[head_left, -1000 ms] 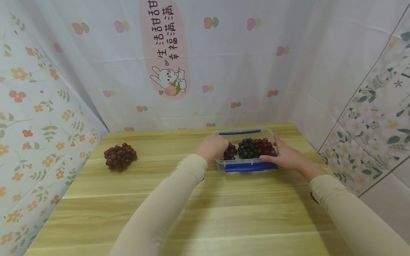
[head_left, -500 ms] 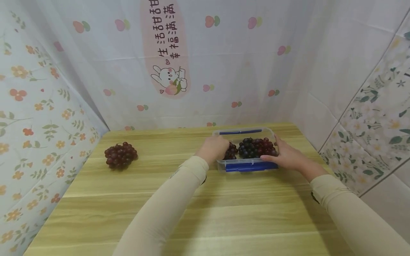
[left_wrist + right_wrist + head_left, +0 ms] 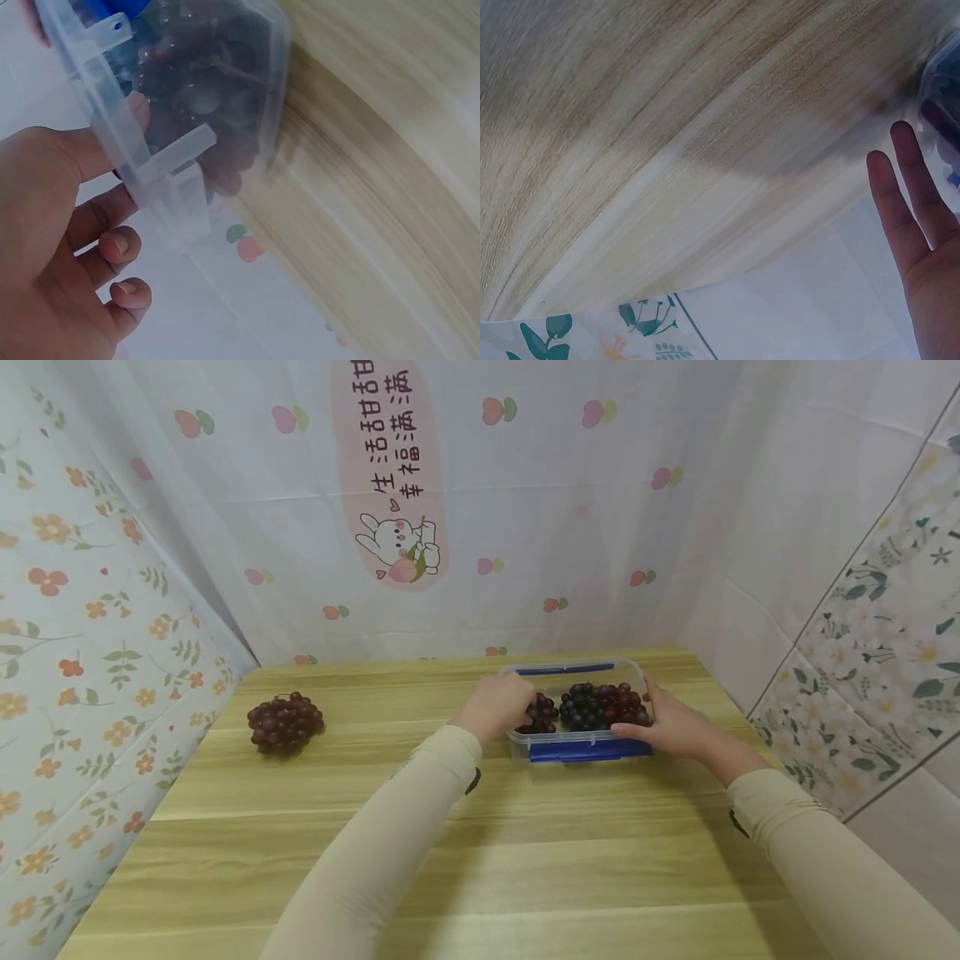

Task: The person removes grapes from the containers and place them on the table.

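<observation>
A clear plastic food container (image 3: 592,752) with blue clips sits on the table at the right, its top uncovered. Inside are red grapes (image 3: 542,712) at the left, black grapes (image 3: 581,708) in the middle and red grapes (image 3: 624,706) at the right. My left hand (image 3: 501,703) reaches over the left rim, thumb and index finger at the grapes; its other fingers curl loosely outside in the left wrist view. I cannot tell whether it pinches grapes or the rim. My right hand (image 3: 678,727) rests on the right end, thumb along the front rim, fingers straight (image 3: 911,169).
Another bunch of red grapes (image 3: 285,723) lies at the far left of the wood-grain table (image 3: 525,852). A white printed curtain (image 3: 570,527) hangs behind the table, with flowered cloth (image 3: 82,693) along the left side.
The left hand has shifted slightly off the left grapes, and more of them shows now. The right hand stays at the container's right end. The container stays in place.
</observation>
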Motion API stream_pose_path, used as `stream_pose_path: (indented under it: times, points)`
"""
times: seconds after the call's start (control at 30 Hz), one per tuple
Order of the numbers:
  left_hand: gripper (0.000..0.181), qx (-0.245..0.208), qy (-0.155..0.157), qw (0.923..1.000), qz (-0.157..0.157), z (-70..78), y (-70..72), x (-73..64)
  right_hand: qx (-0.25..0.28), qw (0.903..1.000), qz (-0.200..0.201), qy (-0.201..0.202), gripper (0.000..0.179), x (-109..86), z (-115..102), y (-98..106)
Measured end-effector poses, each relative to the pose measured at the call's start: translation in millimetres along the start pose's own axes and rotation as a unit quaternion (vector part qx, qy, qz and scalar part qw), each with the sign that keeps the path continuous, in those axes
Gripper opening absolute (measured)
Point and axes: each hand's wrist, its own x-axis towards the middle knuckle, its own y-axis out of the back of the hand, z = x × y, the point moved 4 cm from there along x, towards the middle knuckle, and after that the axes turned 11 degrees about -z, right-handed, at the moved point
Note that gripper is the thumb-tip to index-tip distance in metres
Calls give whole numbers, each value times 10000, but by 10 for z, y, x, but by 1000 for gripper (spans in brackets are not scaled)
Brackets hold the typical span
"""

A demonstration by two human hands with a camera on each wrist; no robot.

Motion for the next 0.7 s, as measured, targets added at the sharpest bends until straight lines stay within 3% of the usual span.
stream_pose_path:
  times: [0.23,0.7]
  points:
    - [28,-276,-54,9992,286,-22,113,-2,40,10000,34,46,128,-20,-30,25]
    - [19,-381,103,9924,1166,15,645,-151,69,10000,-7,46,129,-1,-10,-1]
